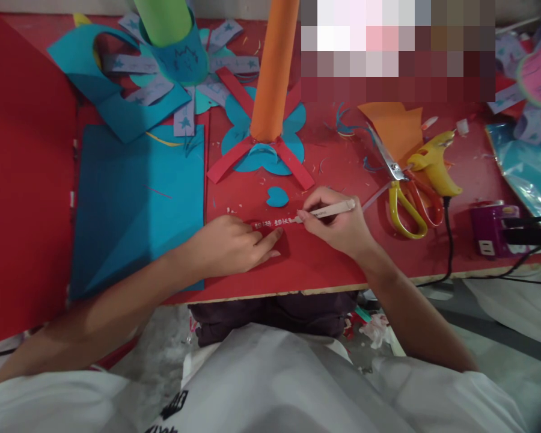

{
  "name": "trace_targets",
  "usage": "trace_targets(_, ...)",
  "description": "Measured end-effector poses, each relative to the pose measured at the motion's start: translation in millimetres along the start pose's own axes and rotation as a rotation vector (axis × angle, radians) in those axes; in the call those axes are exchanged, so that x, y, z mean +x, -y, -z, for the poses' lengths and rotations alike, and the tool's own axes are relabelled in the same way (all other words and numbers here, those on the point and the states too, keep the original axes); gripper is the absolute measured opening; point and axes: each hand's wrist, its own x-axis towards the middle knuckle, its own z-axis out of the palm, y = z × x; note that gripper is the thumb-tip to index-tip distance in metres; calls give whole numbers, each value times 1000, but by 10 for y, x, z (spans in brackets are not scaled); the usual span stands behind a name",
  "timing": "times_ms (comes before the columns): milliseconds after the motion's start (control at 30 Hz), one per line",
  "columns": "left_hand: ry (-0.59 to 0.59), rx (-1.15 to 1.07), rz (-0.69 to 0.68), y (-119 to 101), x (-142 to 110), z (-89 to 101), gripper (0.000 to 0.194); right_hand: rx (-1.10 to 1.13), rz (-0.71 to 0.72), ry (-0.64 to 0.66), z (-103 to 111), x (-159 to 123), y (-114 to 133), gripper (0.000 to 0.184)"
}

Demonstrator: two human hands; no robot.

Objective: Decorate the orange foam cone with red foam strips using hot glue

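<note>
My right hand [338,222] grips a white marker pen [336,208], its tip touching the red surface at the right end of a short line of white handwriting [270,224]. Just below the writing, my left hand [234,243] lies on the red surface, index finger stretched toward the pen tip, with nothing held. Whether the writing is on a red paper strip or the tabletop, I cannot tell. A small blue paper heart [277,196] lies above the writing. Behind it stands an orange paper tube [274,72] on a blue petal-shaped base [293,153] with red strips [295,162].
Yellow-and-red-handled scissors [399,174], a yellow glue gun [435,162] and orange paper [392,129] lie to the right. A purple box [493,225] with cables sits near the right edge. Blue sheets [139,204] and a green-and-blue tube craft [175,54] are at left. Paper scraps litter the table.
</note>
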Motion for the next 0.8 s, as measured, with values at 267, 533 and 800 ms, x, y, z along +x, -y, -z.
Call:
trace_targets(267, -11, -6, -4, 11, -22, 7, 33, 65, -29, -192, 26, -56, -21, 22)
trace_targets(533, 0, 2, -14, 18, -54, 1, 34, 49, -59, -51, 25, -28, -53, 20)
trace_targets(800, -4, -20, -9, 12, -54, -14, 33, 9, -35, -51, 14, -11, -33, 20)
